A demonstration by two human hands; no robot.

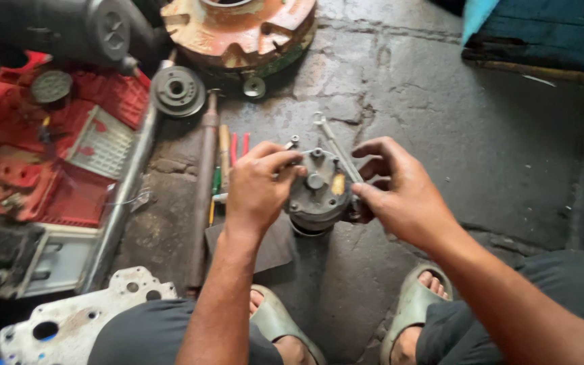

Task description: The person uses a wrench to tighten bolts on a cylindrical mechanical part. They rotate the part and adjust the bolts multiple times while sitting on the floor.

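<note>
Rubber sandals (346, 318) | hands (258, 186) (400, 192) grip round greasy metal housing (315, 192)

1. Left hand (257, 186) reaches forward, palm down, fingers curled, thumb and fingertips pinched together at its right edge.
2. Right hand (400, 189) comes in from the right, fingers spread and bent, thumb toward the left hand.
3. Both forearms bare.

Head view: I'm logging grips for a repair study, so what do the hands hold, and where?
Both grip the round grey metal housing: left hand at its upper left rim, right hand on its right side.
</note>
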